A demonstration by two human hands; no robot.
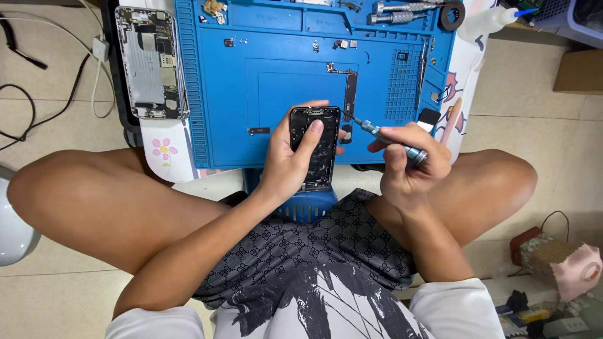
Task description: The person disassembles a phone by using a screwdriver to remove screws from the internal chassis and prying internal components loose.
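Observation:
My left hand (290, 164) grips a small opened black phone frame (325, 143), thumb laid across its inside, above the near edge of a blue repair mat (276, 69). My right hand (411, 164) holds a slim metal screwdriver (384, 135) like a pen. Its tip points at the phone's upper right edge. A narrow black logic board (349, 93) lies on the mat just beyond the phone.
A second opened phone body (151, 61), silver inside, lies at the mat's left. Small screws and parts dot the mat; more screwdrivers (402, 11) and a tape roll (452, 15) sit at its far edge. Cables (38, 94) trail left. A pink-topped box (565, 263) stands at the right.

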